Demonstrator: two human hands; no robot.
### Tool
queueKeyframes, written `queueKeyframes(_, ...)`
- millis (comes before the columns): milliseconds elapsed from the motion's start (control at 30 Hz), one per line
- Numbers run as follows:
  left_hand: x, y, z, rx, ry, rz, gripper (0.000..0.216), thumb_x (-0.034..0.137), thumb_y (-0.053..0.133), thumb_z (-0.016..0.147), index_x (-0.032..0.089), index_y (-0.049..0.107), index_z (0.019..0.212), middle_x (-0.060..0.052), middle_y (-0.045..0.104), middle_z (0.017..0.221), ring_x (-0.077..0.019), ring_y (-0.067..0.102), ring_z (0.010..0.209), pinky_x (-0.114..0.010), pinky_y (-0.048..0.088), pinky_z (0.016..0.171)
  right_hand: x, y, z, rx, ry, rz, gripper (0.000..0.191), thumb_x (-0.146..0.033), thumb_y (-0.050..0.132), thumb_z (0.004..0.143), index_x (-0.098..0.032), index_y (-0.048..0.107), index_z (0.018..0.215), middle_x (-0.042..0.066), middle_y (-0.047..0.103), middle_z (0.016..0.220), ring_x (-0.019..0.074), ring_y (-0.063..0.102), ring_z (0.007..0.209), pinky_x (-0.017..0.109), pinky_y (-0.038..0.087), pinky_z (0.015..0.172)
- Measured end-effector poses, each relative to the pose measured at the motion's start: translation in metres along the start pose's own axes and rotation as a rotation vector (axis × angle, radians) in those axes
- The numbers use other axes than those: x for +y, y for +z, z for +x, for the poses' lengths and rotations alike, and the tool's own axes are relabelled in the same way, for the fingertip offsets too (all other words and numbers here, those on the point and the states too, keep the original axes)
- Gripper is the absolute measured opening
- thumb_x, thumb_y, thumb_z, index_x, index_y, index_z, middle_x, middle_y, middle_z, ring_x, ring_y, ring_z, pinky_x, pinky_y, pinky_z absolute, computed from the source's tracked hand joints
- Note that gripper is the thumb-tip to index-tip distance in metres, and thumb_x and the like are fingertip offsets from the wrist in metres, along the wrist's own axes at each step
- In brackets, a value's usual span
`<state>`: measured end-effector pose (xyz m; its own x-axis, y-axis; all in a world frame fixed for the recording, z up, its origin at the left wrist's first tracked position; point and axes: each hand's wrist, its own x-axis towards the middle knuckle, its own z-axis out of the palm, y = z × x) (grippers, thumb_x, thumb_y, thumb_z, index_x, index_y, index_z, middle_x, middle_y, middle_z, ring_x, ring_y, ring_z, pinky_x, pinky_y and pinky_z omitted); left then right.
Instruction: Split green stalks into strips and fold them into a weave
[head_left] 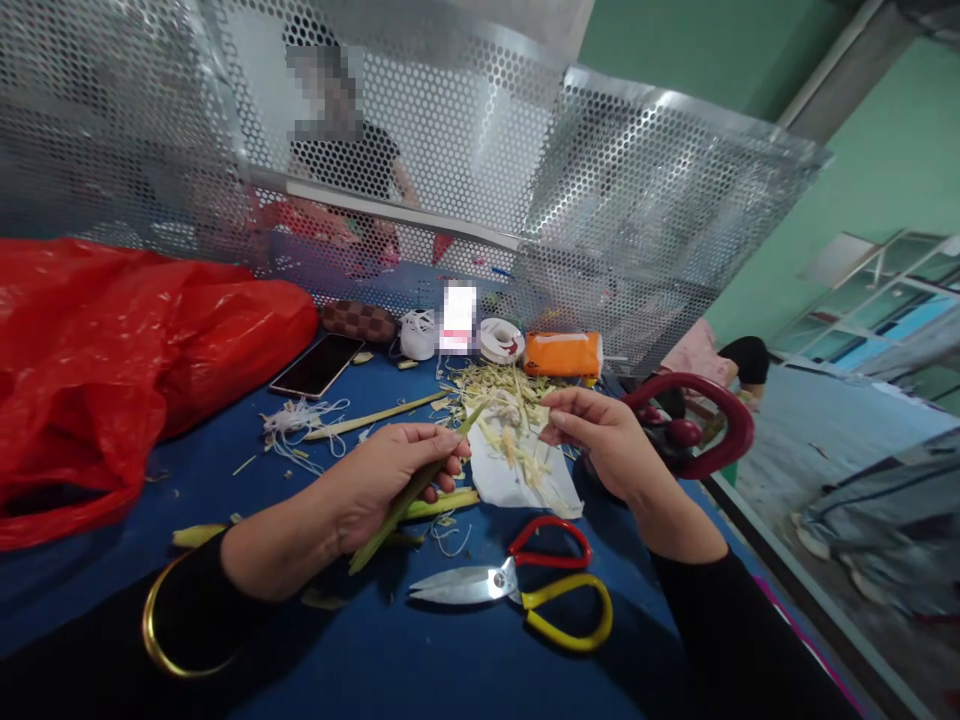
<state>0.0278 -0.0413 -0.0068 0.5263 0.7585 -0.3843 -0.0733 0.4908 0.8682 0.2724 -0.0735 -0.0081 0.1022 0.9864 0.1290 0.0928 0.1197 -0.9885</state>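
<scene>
My left hand [394,460] is closed around a long folded green leaf strip [382,540], whose narrow tip points up and away from me. Across from it, my right hand [607,435] has thumb and fingers pinched together near the leaf's tip, apart from it; whatever lies in the pinch is too small to make out. A white paper sheet [499,490] with pale shredded scraps lies between and beyond the hands. Scissors [469,585] with one red and one yellow handle rest partly spread on the blue tabletop [420,670]. Under my left hand lies another yellow-green strip [457,500].
A red plastic bag [202,340] fills the left side. A phone [319,365], tangled white string [300,430], a white roll [491,355] and an orange packet [562,355] lie farther back. A perforated metal screen [637,200] stands behind, a person [345,160] beyond it. A dark-red looped object [739,420] sits right.
</scene>
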Motion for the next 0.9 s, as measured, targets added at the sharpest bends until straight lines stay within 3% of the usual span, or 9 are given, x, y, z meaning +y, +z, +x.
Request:
queueKeyframes(133,-0.001,0.001,-0.001,-0.02,0.017,0.049,0.016,0.024,0.063,0.082,0.013,0.065,0.071,-0.001,0.061,0.064,-0.0063,0.055,0.054,-0.014,0.039,0.048,-0.005,0.015,-0.008,-0.053,0.124,0.168,0.023,-0.027,0.077,0.07,-0.017,0.07,0.089,-0.004,0.059,0.064,0.0066,0.053,0.052,0.02,0.044,0.053)
queueKeyframes(300,-0.005,0.006,-0.003,-0.076,-0.023,0.018,0.014,0.025,0.062,0.083,0.014,0.064,0.075,-0.006,0.07,0.085,-0.0112,0.065,0.067,-0.017,0.045,0.051,-0.014,0.04,-0.023,-0.185,0.221,0.245,0.02,-0.024,0.077,0.071,-0.017,0.069,0.087,-0.003,0.059,0.066,0.0044,0.049,0.048,0.018,0.039,0.047)
queueKeyframes(467,-0.013,0.01,-0.005,-0.228,-0.058,0.003,0.014,0.028,0.06,0.084,0.014,0.062,0.08,-0.004,0.067,0.075,-0.0125,0.067,0.065,-0.019,0.046,0.054,-0.012,0.054,-0.033,-0.252,0.233,0.248,0.015,-0.026,0.072,0.076,-0.017,0.066,0.086,-0.003,0.06,0.065,0.0054,0.05,0.05,0.018,0.039,0.049)
queueKeyframes(667,-0.018,0.01,-0.003,-0.181,0.054,0.07,0.02,0.029,0.06,0.082,0.015,0.055,0.068,0.003,0.056,0.061,-0.0076,0.055,0.049,-0.023,0.044,0.056,-0.01,0.052,-0.03,-0.242,0.186,0.072,0.014,-0.026,0.069,0.076,-0.018,0.059,0.079,-0.008,0.048,0.058,0.0031,0.034,0.039,0.019,0.025,0.039)
queueKeyframes(800,-0.021,0.008,0.0,-0.165,0.105,0.095,0.019,0.03,0.061,0.08,0.015,0.057,0.071,0.004,0.055,0.059,-0.0072,0.052,0.049,-0.023,0.044,0.057,-0.015,0.043,-0.028,-0.396,0.125,-0.235,0.011,-0.028,0.064,0.079,-0.017,0.064,0.081,-0.002,0.056,0.067,0.0088,0.044,0.056,0.022,0.034,0.051)
queueKeyframes(900,-0.023,0.006,0.002,-0.17,0.131,0.121,0.019,0.032,0.062,0.08,0.015,0.061,0.075,0.004,0.055,0.059,-0.0075,0.052,0.05,-0.023,0.045,0.057,-0.015,0.038,-0.028,-0.445,0.051,-0.463,0.016,-0.029,0.061,0.081,-0.017,0.065,0.071,-0.001,0.054,0.061,0.0111,0.043,0.057,0.025,0.034,0.052)
